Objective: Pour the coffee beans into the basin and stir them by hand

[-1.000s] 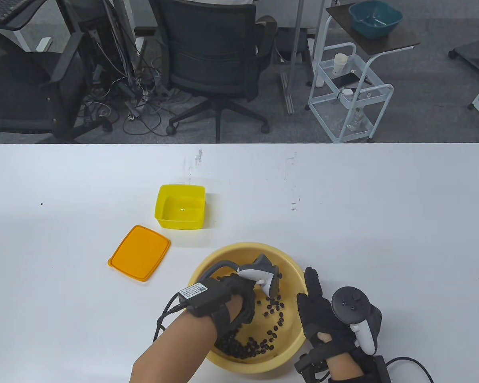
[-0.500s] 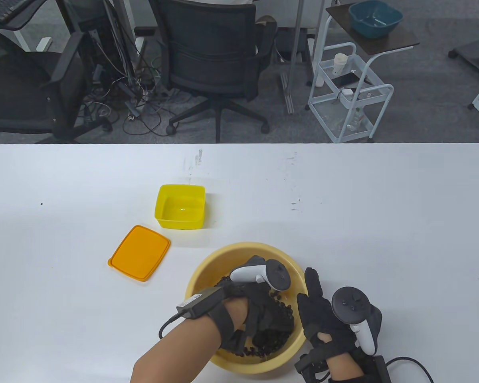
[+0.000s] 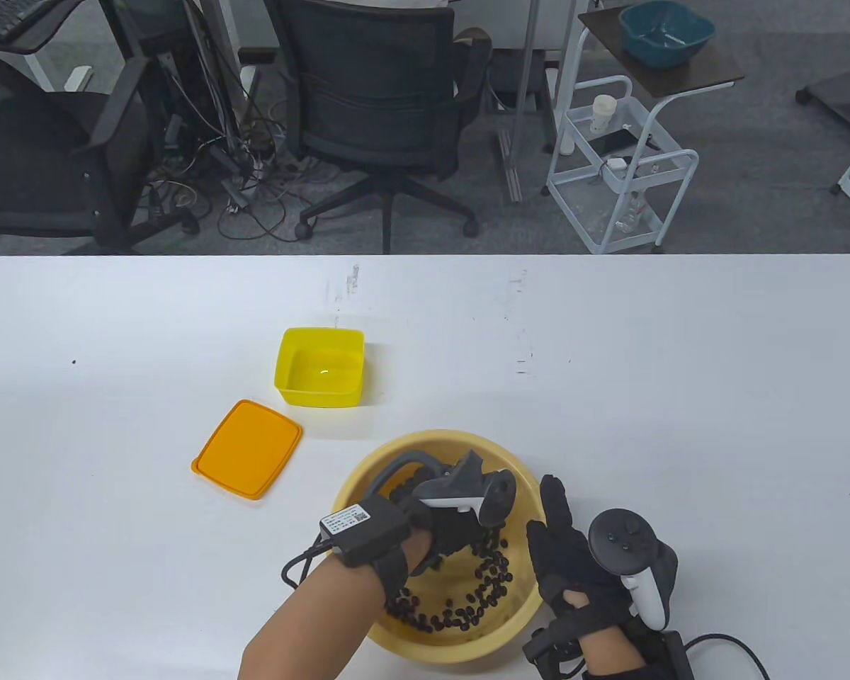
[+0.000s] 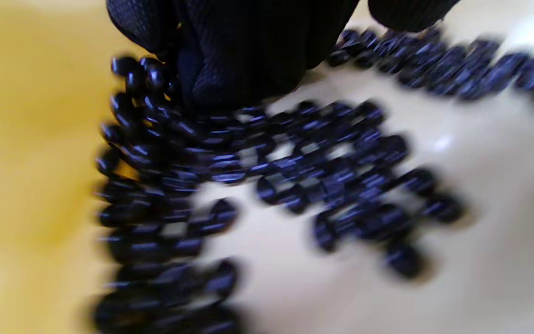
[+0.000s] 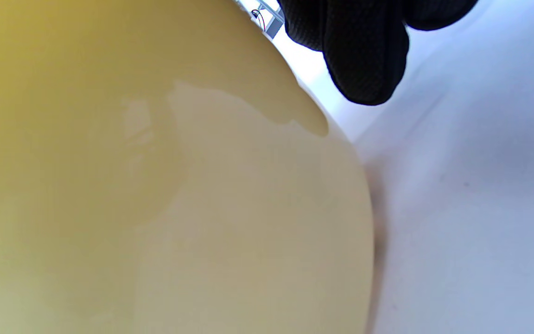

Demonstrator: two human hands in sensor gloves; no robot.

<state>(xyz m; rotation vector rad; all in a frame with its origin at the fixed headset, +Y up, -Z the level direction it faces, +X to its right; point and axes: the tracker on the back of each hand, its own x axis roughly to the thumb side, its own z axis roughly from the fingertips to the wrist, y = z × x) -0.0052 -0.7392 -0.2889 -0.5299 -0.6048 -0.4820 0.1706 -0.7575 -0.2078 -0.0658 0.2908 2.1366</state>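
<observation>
The gloved left hand (image 3: 443, 528) sits inside the round yellow plastic basin (image 3: 517, 467) by the table's near edge, its grip released, fingers (image 4: 230, 60) touching the dark coffee beans (image 3: 478, 591), which lie mostly toward the near wall. The right hand (image 3: 574, 567), fingers straight, braces the basin's right side.

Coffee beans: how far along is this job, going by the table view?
Pouring looks done: the yellow container sits empty, its orange lid beside it. Stirring is in hand: the left hand is among the coffee beans in the basin, the right hand steadying its outside.
</observation>
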